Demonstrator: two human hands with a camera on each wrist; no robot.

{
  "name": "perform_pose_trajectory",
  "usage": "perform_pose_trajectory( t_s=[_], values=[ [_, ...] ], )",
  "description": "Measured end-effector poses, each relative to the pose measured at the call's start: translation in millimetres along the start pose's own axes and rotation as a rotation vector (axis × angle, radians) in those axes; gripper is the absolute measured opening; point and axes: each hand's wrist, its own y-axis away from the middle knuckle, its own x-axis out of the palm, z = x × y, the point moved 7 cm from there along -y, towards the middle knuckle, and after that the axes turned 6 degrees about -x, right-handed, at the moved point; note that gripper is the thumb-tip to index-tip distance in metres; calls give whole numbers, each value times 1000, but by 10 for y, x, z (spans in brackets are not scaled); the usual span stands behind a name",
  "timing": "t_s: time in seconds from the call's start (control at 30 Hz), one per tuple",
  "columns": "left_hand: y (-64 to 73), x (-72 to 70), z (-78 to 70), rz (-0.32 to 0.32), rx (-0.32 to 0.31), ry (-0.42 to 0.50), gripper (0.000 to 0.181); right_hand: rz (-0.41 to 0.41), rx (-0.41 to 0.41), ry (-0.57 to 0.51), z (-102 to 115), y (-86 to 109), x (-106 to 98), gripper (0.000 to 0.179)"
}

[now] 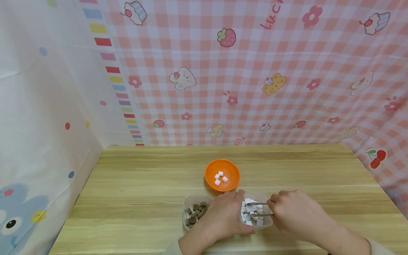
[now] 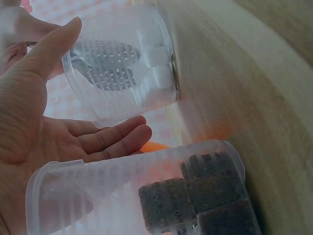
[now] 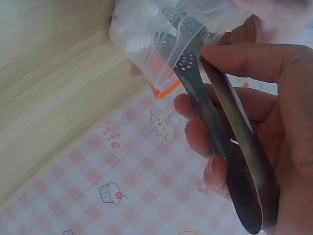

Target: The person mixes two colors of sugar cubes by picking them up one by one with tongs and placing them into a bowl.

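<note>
My right hand (image 1: pixel 294 210) holds metal tongs (image 3: pixel 210 112) with perforated tips, thumb on one arm and fingers along the other. The tips stand apart inside a clear plastic container (image 2: pixel 117 110) of white cubes (image 1: pixel 250 209). My left hand (image 1: pixel 224 214) steadies that container, thumb at the near side and fingers round the far side. Whether a cube sits between the tong tips cannot be made out. Behind my left hand's fingers, an orange bowl (image 1: pixel 234 177) has several white cubes in it.
A second clear container (image 1: pixel 185 217) with dark brown cubes (image 2: pixel 215 191) stands to the left, partly hidden by my left hand in the head view. The wooden table (image 1: pixel 127 198) meets a pink checked cloth (image 1: pixel 204 102) at the back.
</note>
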Motion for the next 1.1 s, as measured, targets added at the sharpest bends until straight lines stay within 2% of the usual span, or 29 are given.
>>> perform_pose_trajectory(
  t_s=[0.33, 0.5, 0.7, 0.8, 0.87, 1.03, 1.1],
  values=[
    [-2, 6, -1, 3, -1, -7, 88, -4, -22, -2, -10, -25, 28, 29],
    [0, 10, -1, 10, -6, 7, 87, 7, 16, -90, -91, 31, 14, 26],
    [10, 18, 3, 37, -28, 37, 99, -25, 85, -173, -247, 154, -90, 19],
    [12, 22, 6, 48, -37, 42, 101, -86, 85, -191, -304, 205, -166, 25],
    [10, 30, 12, 51, -41, 42, 101, -143, 81, -200, -343, 223, -221, 22],
    [8, 30, 17, 50, -48, 43, 101, -279, 112, -239, -460, 201, -317, 57],
    [9, 27, 16, 46, -48, 38, 102, -303, 137, -256, -503, 167, -316, 44]
  ],
)
